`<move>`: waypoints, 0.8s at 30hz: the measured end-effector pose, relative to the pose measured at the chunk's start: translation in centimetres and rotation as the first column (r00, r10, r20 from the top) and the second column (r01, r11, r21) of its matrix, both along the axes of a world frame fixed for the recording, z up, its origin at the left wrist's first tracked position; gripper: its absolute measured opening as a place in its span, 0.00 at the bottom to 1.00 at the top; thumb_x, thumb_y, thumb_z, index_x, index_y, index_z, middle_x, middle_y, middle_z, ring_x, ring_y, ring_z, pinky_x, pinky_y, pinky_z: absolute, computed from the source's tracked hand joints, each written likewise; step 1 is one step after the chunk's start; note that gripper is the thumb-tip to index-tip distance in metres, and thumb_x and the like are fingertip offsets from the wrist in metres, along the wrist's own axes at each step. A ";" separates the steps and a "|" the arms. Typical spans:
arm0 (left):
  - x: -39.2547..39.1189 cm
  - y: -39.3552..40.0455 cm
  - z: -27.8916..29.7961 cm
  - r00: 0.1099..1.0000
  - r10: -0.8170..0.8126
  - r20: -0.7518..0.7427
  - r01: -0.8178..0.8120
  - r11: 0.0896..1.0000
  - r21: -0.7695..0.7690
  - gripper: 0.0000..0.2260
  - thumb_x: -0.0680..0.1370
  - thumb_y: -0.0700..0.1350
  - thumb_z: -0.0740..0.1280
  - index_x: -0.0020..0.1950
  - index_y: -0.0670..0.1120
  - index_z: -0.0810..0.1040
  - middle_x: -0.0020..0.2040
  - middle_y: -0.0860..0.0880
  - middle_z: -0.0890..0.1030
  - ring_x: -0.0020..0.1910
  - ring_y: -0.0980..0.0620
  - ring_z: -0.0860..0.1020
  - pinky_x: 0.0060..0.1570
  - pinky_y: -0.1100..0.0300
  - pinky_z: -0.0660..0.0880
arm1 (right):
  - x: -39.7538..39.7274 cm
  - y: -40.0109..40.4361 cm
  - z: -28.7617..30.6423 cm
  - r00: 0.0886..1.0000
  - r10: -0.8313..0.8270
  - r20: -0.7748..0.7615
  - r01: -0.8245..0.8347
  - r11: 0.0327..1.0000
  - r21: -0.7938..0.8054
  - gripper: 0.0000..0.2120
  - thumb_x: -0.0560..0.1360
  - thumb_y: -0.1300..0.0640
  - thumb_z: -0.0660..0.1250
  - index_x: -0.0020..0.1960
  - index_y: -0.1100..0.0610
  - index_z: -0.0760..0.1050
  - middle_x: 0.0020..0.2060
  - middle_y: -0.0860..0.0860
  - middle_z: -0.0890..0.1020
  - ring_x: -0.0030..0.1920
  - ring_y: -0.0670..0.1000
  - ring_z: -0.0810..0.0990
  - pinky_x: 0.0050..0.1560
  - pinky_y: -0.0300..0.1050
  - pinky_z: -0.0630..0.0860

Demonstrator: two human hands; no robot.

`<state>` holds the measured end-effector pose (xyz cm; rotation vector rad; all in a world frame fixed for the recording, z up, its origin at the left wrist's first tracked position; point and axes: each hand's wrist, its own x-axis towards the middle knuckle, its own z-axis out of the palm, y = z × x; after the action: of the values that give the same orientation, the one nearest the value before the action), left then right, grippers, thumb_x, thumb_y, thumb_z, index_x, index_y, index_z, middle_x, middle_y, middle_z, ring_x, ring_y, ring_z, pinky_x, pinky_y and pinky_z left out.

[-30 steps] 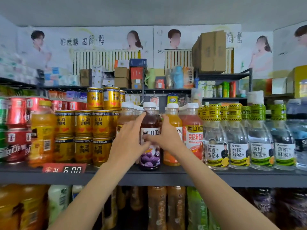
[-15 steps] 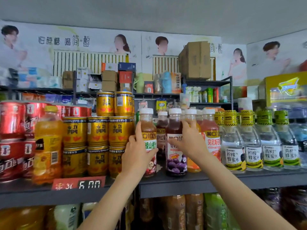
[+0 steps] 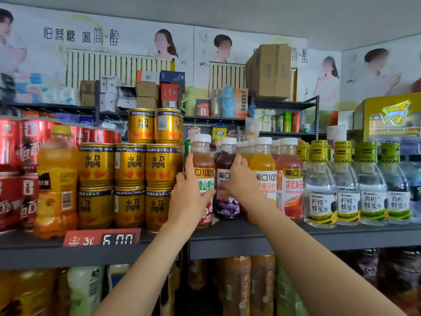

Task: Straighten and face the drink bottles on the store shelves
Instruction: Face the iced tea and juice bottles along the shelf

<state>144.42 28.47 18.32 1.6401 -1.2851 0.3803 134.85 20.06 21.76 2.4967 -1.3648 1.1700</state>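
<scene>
Left hand (image 3: 190, 197) now wraps the hawthorn juice bottle (image 3: 203, 169), right hand (image 3: 239, 179) still grips the grape juice bottle (image 3: 224, 165) — both upright

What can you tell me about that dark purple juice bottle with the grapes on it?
The grape juice bottle is clear plastic with a white cap, dark purple juice and a white label showing purple grapes. It stands upright on the grey shelf, set slightly back among similar bottles. The right hand grips its middle, covering part of the label.

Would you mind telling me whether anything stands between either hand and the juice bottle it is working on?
Nothing visible does. The left hand already grips the brown juice bottle, and the right hand grips the dark grape bottle beside it.
</scene>
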 end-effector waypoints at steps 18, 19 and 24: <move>-3.5 2.8 -5.3 0.991 0.046 0.128 -0.014 0.971 -0.239 0.24 0.73 0.34 0.66 0.68 0.40 0.66 0.68 0.39 0.63 0.66 0.42 0.64 0.65 0.55 0.66 | -4.8 2.7 -3.8 0.988 0.145 -0.052 -0.149 0.985 -0.083 0.26 0.74 0.67 0.64 0.70 0.62 0.61 0.66 0.59 0.67 0.58 0.59 0.73 0.49 0.42 0.67; -4.2 3.0 -6.0 0.990 0.008 0.137 0.031 0.961 -0.275 0.21 0.72 0.33 0.65 0.65 0.39 0.68 0.66 0.38 0.65 0.65 0.42 0.66 0.64 0.56 0.66 | -5.9 3.0 -4.2 0.986 0.159 -0.042 -0.163 0.980 -0.112 0.24 0.74 0.66 0.64 0.68 0.63 0.63 0.64 0.59 0.70 0.57 0.59 0.74 0.50 0.43 0.68; -8.1 3.4 -11.0 0.929 -0.222 0.296 0.312 0.900 -0.306 0.18 0.70 0.33 0.61 0.60 0.38 0.71 0.58 0.39 0.70 0.59 0.44 0.70 0.61 0.50 0.71 | -11.4 5.2 -7.9 0.973 0.210 0.093 -0.186 0.958 -0.217 0.14 0.74 0.65 0.62 0.59 0.64 0.71 0.49 0.57 0.81 0.40 0.54 0.76 0.45 0.48 0.70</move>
<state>136.31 31.86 7.33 1.1208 -1.5159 0.6243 123.43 25.29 13.87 2.4936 -0.9698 1.4337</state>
